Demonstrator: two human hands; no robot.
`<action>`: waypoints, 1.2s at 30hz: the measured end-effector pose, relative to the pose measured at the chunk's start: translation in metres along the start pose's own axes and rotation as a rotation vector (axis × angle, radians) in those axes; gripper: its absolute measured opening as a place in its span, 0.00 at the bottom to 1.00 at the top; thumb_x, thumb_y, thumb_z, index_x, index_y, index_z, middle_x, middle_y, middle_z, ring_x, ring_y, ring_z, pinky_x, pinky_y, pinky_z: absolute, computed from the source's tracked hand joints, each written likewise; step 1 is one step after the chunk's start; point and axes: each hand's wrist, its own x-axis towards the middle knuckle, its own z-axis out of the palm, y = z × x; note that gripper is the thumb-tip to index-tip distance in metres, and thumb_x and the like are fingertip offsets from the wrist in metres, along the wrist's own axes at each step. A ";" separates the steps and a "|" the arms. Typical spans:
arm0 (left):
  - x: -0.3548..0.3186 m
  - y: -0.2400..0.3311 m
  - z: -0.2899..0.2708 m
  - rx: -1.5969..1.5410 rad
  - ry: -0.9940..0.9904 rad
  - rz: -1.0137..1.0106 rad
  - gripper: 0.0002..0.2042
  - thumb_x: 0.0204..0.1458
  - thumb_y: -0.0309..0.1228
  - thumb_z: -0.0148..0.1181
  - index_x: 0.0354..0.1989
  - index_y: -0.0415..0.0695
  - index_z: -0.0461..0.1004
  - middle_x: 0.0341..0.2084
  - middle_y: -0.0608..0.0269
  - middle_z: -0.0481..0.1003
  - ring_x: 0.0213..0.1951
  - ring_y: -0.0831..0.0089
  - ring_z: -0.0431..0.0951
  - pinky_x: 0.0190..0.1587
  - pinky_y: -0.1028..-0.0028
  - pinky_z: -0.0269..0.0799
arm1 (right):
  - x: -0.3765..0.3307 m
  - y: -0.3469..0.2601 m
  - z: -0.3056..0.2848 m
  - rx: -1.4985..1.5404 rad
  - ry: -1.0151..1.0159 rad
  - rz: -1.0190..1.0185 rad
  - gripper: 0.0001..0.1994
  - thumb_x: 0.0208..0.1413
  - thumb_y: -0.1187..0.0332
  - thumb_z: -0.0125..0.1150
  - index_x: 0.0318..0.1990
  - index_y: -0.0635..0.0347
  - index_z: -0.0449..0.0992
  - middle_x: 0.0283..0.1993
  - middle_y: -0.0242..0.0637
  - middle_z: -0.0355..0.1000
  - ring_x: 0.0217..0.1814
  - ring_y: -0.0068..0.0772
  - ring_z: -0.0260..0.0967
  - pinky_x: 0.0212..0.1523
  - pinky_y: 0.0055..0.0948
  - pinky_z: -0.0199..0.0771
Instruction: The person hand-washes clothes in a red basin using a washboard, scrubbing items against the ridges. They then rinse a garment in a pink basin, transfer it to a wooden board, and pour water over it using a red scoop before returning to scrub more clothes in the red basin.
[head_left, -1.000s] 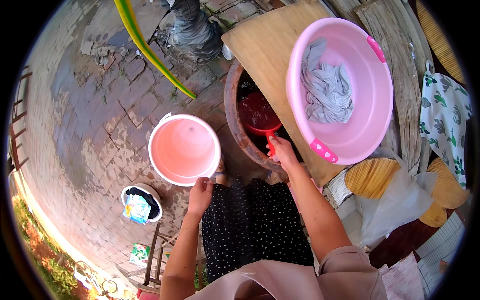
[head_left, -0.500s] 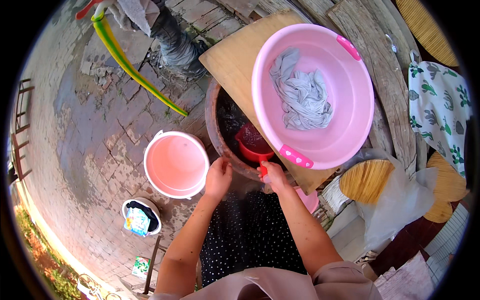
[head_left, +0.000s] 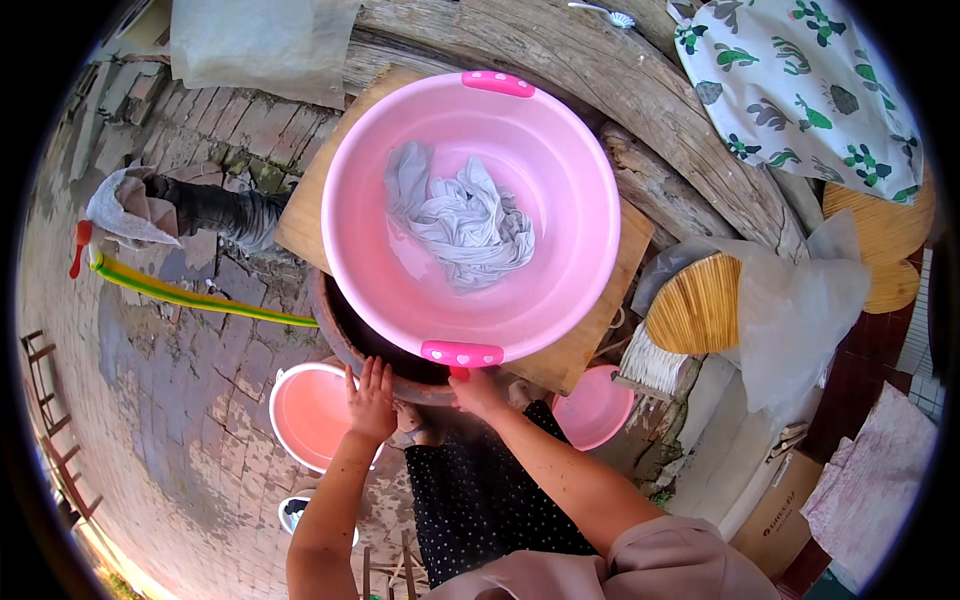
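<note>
My left hand (head_left: 371, 405) lies on the near rim of a round brown vat (head_left: 340, 330), fingers stretched out. My right hand (head_left: 478, 393) is closed on a red water dipper (head_left: 459, 373); only a bit of red shows, and its scoop is hidden beneath the basin's edge. Above the vat, a large pink basin (head_left: 585, 215) with dark pink handles rests on a wooden board (head_left: 600, 330). Inside it lies a crumpled, wet-looking grey cloth (head_left: 470, 225).
A pink bucket (head_left: 283, 400) stands left of the vat, with a small white bucket (head_left: 285, 515) nearer me. Another pink basin (head_left: 618, 405) is at right. A yellow-green hose (head_left: 200, 300) runs toward the vat from a pipe wrapped in cloth (head_left: 130, 205). Weathered logs (head_left: 560, 70) lie behind.
The view has shifted toward the right. My left hand has spread its fingers onto the vat rim. The dipper, seen in the vat before, is now mostly under the basin's edge.
</note>
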 end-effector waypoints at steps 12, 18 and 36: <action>0.044 -0.035 0.018 0.232 -0.161 0.201 0.07 0.42 0.30 0.54 0.31 0.46 0.74 0.33 0.60 0.74 0.43 0.63 0.71 0.55 0.66 0.58 | -0.025 -0.033 -0.007 -0.508 -0.117 0.083 0.25 0.52 0.51 0.53 0.50 0.63 0.66 0.41 0.50 0.75 0.44 0.48 0.74 0.47 0.40 0.71; 0.049 -0.021 0.021 0.176 -0.066 0.171 0.11 0.33 0.27 0.59 0.31 0.45 0.73 0.32 0.60 0.72 0.44 0.63 0.70 0.56 0.66 0.58 | -0.003 -0.004 -0.014 -0.569 -0.031 -0.118 0.24 0.53 0.52 0.52 0.48 0.65 0.66 0.47 0.53 0.72 0.52 0.52 0.69 0.52 0.42 0.68; 0.001 0.050 0.058 0.064 0.043 0.062 0.10 0.36 0.26 0.57 0.31 0.47 0.73 0.32 0.64 0.73 0.44 0.66 0.71 0.56 0.68 0.59 | -0.023 0.028 -0.065 -0.640 -0.104 -0.075 0.23 0.53 0.56 0.54 0.50 0.64 0.65 0.40 0.46 0.73 0.27 0.38 0.73 0.28 0.34 0.74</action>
